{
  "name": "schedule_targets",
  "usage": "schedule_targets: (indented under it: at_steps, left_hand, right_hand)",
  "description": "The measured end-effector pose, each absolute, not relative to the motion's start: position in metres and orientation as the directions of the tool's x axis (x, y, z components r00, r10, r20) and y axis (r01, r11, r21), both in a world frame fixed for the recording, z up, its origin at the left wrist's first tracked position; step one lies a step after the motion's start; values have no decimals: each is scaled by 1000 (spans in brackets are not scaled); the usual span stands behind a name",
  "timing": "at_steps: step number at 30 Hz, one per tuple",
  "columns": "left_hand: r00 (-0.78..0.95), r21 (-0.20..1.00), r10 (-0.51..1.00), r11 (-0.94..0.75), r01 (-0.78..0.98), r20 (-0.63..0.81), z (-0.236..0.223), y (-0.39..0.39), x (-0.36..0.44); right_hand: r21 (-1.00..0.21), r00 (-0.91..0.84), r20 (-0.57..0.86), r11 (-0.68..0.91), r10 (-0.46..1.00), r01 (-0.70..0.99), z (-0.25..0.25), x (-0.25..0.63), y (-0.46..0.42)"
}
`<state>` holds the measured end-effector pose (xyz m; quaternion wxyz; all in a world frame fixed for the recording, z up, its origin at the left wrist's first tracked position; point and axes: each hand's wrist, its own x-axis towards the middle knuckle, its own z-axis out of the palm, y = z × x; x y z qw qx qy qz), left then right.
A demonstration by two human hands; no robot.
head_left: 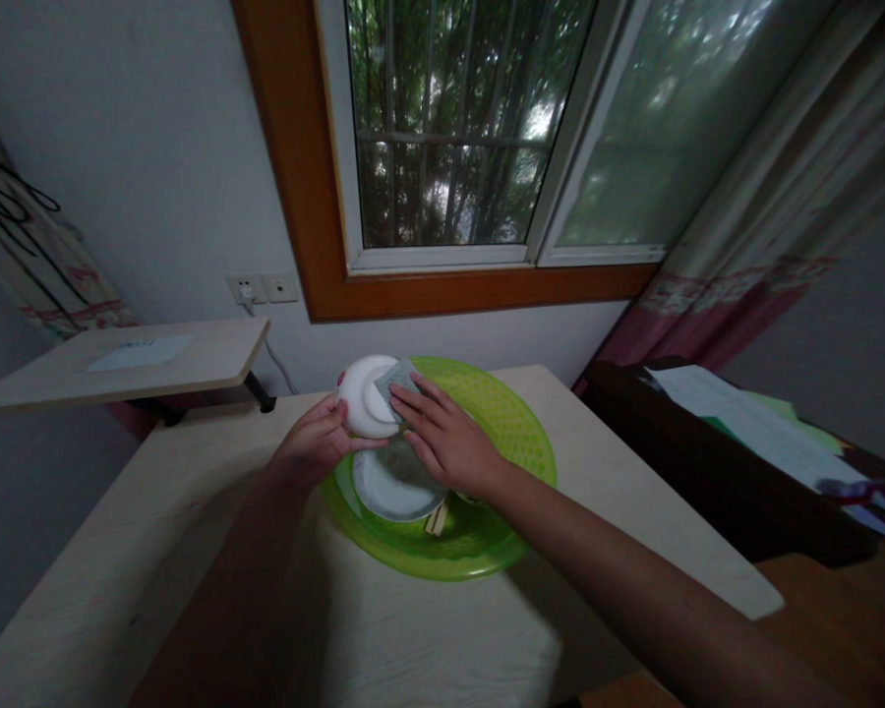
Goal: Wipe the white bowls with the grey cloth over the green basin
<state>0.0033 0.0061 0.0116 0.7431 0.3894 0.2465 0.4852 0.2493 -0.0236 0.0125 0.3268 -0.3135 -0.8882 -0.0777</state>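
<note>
My left hand [314, 444] grips a white bowl [363, 395], held on its side with the base toward me, over a green plastic basin [520, 425]. Against the bowl's underside my right hand [442, 438] presses a grey-green cloth [400, 379], fingers stretched out over it. Below both hands a white plate [390, 487] lies in the basin. Wooden chopstick ends [437, 519] poke out beside the plate.
The basin stands on a pale wooden table [192, 551] under a window [442, 128]. A smaller raised tabletop [133, 364] with a paper sits at the left. A dark cabinet [708, 462] with papers stands at the right, beside a curtain [767, 226]. Wall sockets [262, 289] are behind.
</note>
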Motion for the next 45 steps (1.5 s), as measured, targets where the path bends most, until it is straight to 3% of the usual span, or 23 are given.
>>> schedule_targets:
  at_steps: [12,21,29,34,39,45]
  left_hand:
    - [437,832,900,252,-495,-13,8,9,3]
    - [439,828,899,239,-507,9,7,9,1]
    - [423,842,906,221,-492,10,9,8,2]
    - [486,848,874,250,-468,11,4,10,1]
    - [463,849,886,237,-472,10,3,11,1]
    - [437,848,900,231,-477,0,3,11,1]
  right_hand:
    - [17,-709,543,839,449,544,17,248,-30]
    - [-15,-520,656,698,548,716,15,253,-25]
    - [49,-654,646,834,393,550,16,254,-30]
    - [22,-658,583,800,477,599,18,250,-29]
    - [-24,-528,641,702,557,712,16,252,-26]
    - [33,-595,682,795,425,606,16,255,-29]
